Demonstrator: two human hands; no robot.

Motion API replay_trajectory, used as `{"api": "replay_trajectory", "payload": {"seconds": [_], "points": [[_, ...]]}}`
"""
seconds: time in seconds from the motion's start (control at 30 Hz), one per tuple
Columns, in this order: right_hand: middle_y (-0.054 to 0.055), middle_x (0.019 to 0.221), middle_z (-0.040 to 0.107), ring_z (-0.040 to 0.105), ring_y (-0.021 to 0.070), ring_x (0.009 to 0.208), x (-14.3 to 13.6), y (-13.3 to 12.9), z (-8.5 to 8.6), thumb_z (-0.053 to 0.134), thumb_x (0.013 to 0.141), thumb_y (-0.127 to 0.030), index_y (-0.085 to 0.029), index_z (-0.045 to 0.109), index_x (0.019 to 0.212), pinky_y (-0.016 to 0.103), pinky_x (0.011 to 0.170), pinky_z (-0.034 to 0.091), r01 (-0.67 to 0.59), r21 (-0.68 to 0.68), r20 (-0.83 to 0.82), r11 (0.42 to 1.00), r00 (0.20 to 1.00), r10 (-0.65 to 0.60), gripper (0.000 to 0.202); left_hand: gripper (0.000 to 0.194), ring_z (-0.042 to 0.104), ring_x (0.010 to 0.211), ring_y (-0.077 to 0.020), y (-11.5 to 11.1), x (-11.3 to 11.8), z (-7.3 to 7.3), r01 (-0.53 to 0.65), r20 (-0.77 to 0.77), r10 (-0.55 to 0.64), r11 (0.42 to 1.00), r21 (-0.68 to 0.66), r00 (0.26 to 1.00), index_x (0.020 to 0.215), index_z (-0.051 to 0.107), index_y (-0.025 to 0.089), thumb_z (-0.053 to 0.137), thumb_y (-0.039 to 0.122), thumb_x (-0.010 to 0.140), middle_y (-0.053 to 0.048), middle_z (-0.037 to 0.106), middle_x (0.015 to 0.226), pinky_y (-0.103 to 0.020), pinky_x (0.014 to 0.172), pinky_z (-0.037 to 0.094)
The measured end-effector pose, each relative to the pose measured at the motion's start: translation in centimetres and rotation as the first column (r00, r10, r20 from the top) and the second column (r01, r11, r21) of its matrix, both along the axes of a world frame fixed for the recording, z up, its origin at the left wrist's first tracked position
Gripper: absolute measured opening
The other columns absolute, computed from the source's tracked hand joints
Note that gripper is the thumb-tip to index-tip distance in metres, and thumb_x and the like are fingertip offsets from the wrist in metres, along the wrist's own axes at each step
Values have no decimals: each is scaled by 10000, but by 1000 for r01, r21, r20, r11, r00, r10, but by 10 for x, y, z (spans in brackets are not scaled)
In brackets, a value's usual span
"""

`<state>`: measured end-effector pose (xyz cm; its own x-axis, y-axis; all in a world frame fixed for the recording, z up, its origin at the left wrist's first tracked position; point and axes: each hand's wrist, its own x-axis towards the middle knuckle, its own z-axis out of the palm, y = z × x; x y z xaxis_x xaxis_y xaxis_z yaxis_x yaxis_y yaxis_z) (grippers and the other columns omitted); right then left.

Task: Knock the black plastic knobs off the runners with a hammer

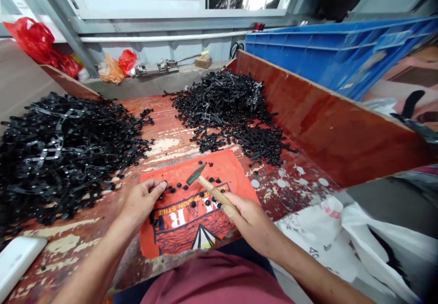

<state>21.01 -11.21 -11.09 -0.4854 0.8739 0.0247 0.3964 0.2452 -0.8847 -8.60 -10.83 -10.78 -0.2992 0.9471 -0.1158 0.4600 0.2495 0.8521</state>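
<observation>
My right hand [247, 216] is closed round the wooden handle of a small hammer [211, 188], whose greenish metal head points up and left above an orange printed cloth [230, 166]. To the left, my left hand [145, 198] pinches a small black round part [164, 183] between thumb and forefinger, over the cloth's left side. Several loose black round parts [179, 185] lie scattered on the cloth between the hands and under the hammer. Some dark pieces by my left fingers are partly hidden.
Black linked strips are heaped at left [65, 144]; a second black heap [222, 99] lies farther back. A reddish board [308, 108] walls the worn table's right side, with a blue crate [297, 53] behind it. A white device [20, 260] sits front left.
</observation>
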Motion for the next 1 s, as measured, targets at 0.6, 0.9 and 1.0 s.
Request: {"api": "replay_trajectory", "payload": {"seconds": [0.6, 0.9, 1.0], "points": [[89, 1222, 674, 668, 249, 1020, -25, 8, 14, 382, 1052, -247, -291, 355, 1547, 383, 919, 529, -136, 401, 194, 906, 979, 61, 498, 382, 476, 533, -137, 0, -1, -13, -12, -103, 22, 996, 93, 994, 652, 609, 179, 625, 540, 774, 10, 570, 562, -236, 508, 322], [89, 1060, 716, 678, 233, 893, -37, 10, 14, 396, 1031, -209, -300, 327, 1558, 314, 780, 525, -179, 427, 314, 886, 948, 40, 539, 390, 459, 501, -137, 0, -2, -14, -31, -91, 41, 993, 110, 995, 583, 583, 195, 629, 543, 752, 13, 557, 512, -234, 489, 309], [78, 950, 732, 687, 230, 770, -42, 10, 12, 466, 1001, -198, -307, 385, 1532, 295, 687, 521, -220, 390, 438, 894, 899, 30, 548, 384, 455, 504, -138, 1, -3, -15, -36, -83, 44, 995, 97, 996, 588, 584, 197, 636, 544, 742, 16, 550, 513, -233, 492, 310]]}}
